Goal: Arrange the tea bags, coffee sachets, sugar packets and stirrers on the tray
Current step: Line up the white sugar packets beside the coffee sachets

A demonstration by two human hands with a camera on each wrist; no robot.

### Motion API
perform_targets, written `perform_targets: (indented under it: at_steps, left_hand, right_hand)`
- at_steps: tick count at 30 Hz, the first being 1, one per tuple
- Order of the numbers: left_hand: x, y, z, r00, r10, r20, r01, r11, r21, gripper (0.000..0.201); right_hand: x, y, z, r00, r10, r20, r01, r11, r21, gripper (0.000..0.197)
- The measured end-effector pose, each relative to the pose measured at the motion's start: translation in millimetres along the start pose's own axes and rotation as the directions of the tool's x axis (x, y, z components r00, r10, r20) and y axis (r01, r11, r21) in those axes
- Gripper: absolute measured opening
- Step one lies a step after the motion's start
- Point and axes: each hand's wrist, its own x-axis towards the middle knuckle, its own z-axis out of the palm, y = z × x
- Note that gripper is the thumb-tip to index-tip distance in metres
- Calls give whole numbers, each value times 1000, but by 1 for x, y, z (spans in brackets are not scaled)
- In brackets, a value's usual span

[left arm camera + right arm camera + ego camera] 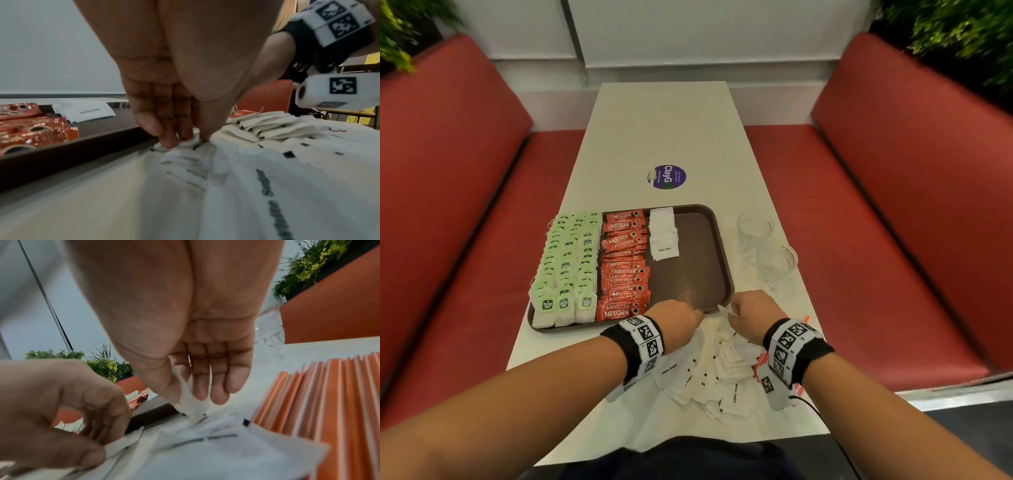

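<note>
My left hand (678, 317) pinching a sugar packet (186, 143) from the loose pile, my right hand (751, 313) pinching another sugar packet (192, 404), tray (724, 260) sitting just beyond my fingertips

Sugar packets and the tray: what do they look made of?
Sugar packets: matte white paper, it seems; they crumple where the left hand pinches them. Tray: dark brown, likely moulded plastic; raised rim, rounded corners, a dull sheen on its floor.
</note>
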Motion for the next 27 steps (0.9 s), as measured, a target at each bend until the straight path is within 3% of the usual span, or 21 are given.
perform_targets:
  at_steps: [2,5,7,10,14,17,20,24,27]
  left_hand:
    - [1,1,-3,1000,-13,5,13,999,47,20]
    - [1,-4,-14,999,-32,-41,33,999,18,20]
    - [-2,-15,-25,990,-23,-137,10,996,-90,18]
    - [-7,-35,-39,968,-58,-242,-15,957,-289,12]
    - [-15,-55,-52,918,-199,-343,-22,837,-546,4]
    - [-19,-63,-59,859,-293,-421,-74,741,-667,7]
    - [-20,-66,-65,844,-330,-422,-131,637,-760,7]
    - [-17,-69,-63,833,-366,-415,-185,523,-832,8]
    - [-15,-76,-61,810,-396,-432,-215,484,-848,9]
  right_hand:
    - [-2,-2,-3,999,-30,-27,32,996,78,28]
    - [-3,-5,-7,993,-82,-82,96,978,186,12]
    - [-2,-6,-8,991,-84,-102,108,960,259,9]
    - [1,-12,-13,981,-118,-152,164,924,344,22]
    - [5,-29,-15,947,-241,-212,311,852,422,25]
    - [14,-43,-15,920,-309,-242,380,854,355,36]
    - [25,-56,-20,893,-319,-316,410,866,286,42]
    - [38,-68,-28,846,-298,-443,435,865,249,24]
    - [50,-65,-27,857,-286,-430,427,860,280,12]
